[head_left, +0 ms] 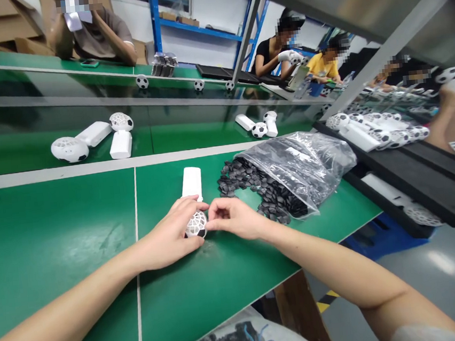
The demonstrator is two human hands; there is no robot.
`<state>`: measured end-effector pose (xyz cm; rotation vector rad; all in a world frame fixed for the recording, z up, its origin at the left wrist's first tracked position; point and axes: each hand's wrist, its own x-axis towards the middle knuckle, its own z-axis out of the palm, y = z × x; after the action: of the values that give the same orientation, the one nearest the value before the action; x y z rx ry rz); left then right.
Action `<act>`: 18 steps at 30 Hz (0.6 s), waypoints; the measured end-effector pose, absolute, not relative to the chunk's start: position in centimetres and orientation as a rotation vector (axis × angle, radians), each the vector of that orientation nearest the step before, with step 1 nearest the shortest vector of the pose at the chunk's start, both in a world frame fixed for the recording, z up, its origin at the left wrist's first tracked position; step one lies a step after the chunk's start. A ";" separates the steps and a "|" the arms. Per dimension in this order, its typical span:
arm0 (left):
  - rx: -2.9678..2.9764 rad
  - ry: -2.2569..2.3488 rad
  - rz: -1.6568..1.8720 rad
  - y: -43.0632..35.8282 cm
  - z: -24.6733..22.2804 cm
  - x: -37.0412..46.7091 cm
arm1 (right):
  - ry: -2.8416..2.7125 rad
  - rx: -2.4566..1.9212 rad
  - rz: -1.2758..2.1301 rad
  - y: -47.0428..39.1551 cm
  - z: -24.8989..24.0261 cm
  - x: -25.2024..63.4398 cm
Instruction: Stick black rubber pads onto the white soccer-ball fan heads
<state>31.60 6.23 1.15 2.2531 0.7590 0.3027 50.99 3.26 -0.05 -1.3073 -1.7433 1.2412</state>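
Left hand (169,237) wraps ball-shaped head (196,225), probably steadying it. Right hand (236,219) pinching at its rim, can't tell on what. Black pieces (268,190) alongside, presumably for reach.

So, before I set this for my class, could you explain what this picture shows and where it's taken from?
No machine here: these are a person's bare hands, seen by a camera on their head, looking forward and down. On a green table, the left hand holds a white device by its round lattice head. The right hand's fingertips meet there; I can't tell whether they pinch something. To the right, black pieces spill from a clear bag. Similar devices lie farther off.
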 end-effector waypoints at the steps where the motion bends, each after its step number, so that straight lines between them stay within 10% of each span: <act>1: 2.246 0.762 0.289 6.2 1.2 31.6 | -1.771 -1.361 1.142 3.5 0.1 52.0; 6: 2.223 0.824 0.354 6.2 0.9 31.7 | -2.017 -1.730 0.479 3.9 1.0 56.8; 18: 2.058 1.101 0.336 8.2 1.4 30.5 | -2.107 -1.823 0.569 3.5 -0.2 57.4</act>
<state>30.49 8.17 1.40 2.0578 1.1009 0.3364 57.39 3.52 -0.22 -1.8227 -2.1070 0.5694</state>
